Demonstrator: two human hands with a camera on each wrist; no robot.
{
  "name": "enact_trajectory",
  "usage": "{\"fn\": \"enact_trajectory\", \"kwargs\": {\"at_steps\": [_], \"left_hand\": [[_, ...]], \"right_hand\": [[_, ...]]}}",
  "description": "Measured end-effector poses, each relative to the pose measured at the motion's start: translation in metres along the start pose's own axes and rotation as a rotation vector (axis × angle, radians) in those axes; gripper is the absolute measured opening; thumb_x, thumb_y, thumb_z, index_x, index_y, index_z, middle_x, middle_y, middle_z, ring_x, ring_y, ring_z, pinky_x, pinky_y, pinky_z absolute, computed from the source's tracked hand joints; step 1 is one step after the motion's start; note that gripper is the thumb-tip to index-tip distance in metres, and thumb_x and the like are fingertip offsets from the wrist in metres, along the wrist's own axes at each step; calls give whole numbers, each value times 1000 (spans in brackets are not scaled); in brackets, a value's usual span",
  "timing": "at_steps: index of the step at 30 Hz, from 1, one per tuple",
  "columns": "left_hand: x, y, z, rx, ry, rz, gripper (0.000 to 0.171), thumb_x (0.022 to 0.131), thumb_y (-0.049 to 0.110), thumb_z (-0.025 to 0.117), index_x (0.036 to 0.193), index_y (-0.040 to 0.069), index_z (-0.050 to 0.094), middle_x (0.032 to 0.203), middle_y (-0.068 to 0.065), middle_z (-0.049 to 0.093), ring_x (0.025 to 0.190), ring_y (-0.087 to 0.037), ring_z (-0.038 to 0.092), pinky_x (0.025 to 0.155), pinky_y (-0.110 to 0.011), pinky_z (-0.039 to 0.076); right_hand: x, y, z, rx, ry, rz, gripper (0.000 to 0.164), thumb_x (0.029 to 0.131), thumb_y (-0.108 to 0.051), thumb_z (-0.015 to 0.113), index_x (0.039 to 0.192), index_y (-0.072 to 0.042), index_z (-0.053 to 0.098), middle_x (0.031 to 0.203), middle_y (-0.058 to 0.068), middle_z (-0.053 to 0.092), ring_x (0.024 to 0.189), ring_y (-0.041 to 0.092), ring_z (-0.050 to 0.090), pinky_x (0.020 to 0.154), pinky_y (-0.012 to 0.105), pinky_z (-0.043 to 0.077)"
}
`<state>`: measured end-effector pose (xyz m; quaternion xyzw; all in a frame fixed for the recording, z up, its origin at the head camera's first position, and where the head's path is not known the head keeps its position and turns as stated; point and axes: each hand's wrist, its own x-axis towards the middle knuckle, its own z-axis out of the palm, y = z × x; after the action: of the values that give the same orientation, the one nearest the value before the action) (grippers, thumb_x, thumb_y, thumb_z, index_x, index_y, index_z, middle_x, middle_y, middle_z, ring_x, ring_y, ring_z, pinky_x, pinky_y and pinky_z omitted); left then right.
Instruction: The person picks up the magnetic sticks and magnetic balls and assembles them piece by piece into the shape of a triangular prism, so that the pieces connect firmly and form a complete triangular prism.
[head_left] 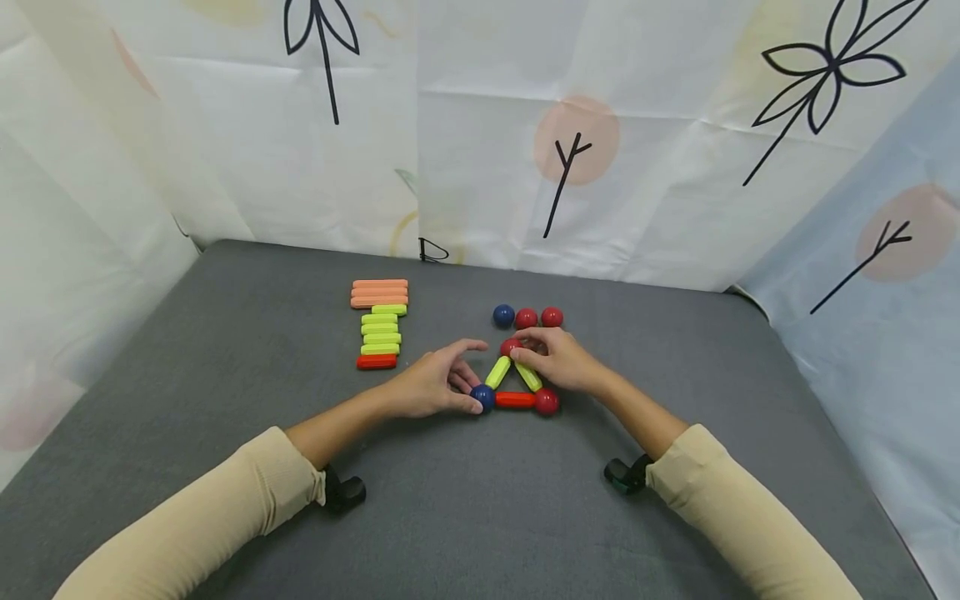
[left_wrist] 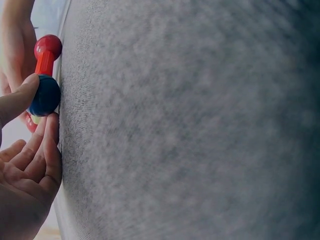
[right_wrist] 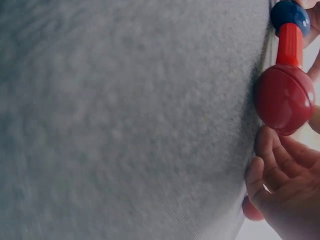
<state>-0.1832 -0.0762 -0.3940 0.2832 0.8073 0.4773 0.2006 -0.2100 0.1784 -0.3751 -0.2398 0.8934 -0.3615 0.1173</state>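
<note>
A triangle of sticks and balls lies flat on the grey table in the head view. Its base is a red stick (head_left: 515, 401) between a blue ball (head_left: 483, 398) and a red ball (head_left: 547, 402). Two yellow-green sticks (head_left: 498, 372) lean in to a second red ball (head_left: 511, 347) at the top. My left hand (head_left: 433, 382) pinches the blue ball, thumb on the near side and fingertips against it in the left wrist view, index finger extended. My right hand (head_left: 558, 360) holds the top red ball between thumb and index finger, partly covering it.
Behind the triangle sit a loose blue ball (head_left: 504, 316) and two red balls (head_left: 527, 318). Left of it are stacked orange sticks (head_left: 379, 292), several yellow-green sticks (head_left: 381, 328) and one red stick (head_left: 377, 362). A patterned curtain (head_left: 480, 125) hangs along the table's back edge.
</note>
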Motion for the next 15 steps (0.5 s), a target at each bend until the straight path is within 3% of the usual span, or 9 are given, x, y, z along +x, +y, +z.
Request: {"fn": "enact_trajectory", "kwargs": {"at_steps": [9, 15], "left_hand": [[-3, -1, 2, -25, 16, 5, 79, 85, 14, 81, 150, 7, 37, 111, -3, 70, 99, -14, 66, 88, -32, 54], [-20, 2, -16, 16, 100, 29, 73, 85, 5, 79, 147, 6, 41, 116, -10, 69, 103, -19, 66, 86, -33, 55]], "right_hand": [[-27, 4, -12, 37, -82, 3, 52, 97, -21, 63, 140, 4, 51, 121, 18, 66, 89, 22, 65, 73, 32, 52], [-47, 12, -20, 49, -144, -46, 49, 94, -20, 69, 135, 3, 56, 114, 11, 68, 91, 20, 63, 74, 31, 52]]}}
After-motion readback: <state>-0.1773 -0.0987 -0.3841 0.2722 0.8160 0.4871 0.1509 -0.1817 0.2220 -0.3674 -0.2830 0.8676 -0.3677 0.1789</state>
